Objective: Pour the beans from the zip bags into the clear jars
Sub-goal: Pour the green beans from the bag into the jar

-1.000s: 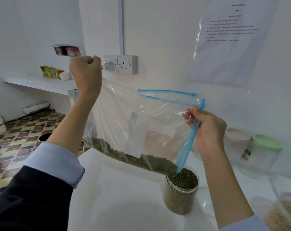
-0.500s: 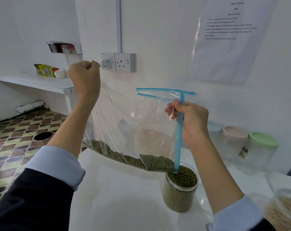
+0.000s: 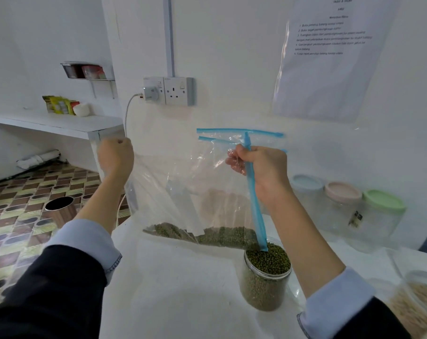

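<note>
Mung beans nearly all poured; a last band is left in the bag.

The right hand [image 3: 262, 171] grips the zip bag [image 3: 183, 192] at its blue zip edge, steering that mouth corner down into the open clear jar [image 3: 266, 277], while the left hand [image 3: 115, 157] is fisted around the bag's far corner, holding it high. The jar looks close to brimful of green beans [image 3: 268, 258]; a thin band [image 3: 202, 234] lies along the bag's low fold, so I judge this pour close to done. Further right stand three lidded jars [image 3: 342, 209], apparently empty, and a container of paler grain [image 3: 418, 307] at the table [image 3: 183, 289] edge. Overflow at the rim seems the main risk.
</note>
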`<action>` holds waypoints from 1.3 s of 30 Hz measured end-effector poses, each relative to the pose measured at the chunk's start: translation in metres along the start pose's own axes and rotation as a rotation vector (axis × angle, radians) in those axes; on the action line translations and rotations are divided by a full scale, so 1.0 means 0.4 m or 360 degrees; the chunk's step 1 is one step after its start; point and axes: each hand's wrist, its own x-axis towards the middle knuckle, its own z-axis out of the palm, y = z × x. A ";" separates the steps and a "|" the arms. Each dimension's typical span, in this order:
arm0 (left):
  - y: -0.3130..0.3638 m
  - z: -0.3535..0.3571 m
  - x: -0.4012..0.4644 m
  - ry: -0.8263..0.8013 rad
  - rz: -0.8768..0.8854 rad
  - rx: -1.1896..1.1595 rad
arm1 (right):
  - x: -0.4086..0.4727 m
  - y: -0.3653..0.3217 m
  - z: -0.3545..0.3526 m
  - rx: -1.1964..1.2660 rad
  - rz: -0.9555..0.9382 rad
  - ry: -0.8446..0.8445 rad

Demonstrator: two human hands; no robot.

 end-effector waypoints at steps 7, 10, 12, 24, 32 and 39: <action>-0.074 0.024 0.004 -0.0434 -0.0161 0.0428 | -0.003 0.027 0.017 -0.0062 0.0057 -0.0019; -0.097 0.027 0.015 -0.0465 -0.0182 0.0425 | -0.006 0.029 0.018 -0.0082 0.0056 -0.0016; -0.101 0.021 0.019 -0.0491 -0.0173 0.0408 | -0.006 0.029 0.016 -0.0076 0.0054 0.0000; -0.155 0.018 0.026 -0.0497 -0.0010 0.0615 | -0.008 0.032 0.024 -0.0168 0.0035 0.0013; 0.177 0.035 -0.134 -0.1210 0.0768 -0.0121 | -0.010 0.038 0.038 -0.0198 0.0023 -0.0005; 0.268 0.040 -0.228 -0.1620 0.0820 -0.0522 | -0.007 0.048 0.032 -0.0191 0.0023 -0.0086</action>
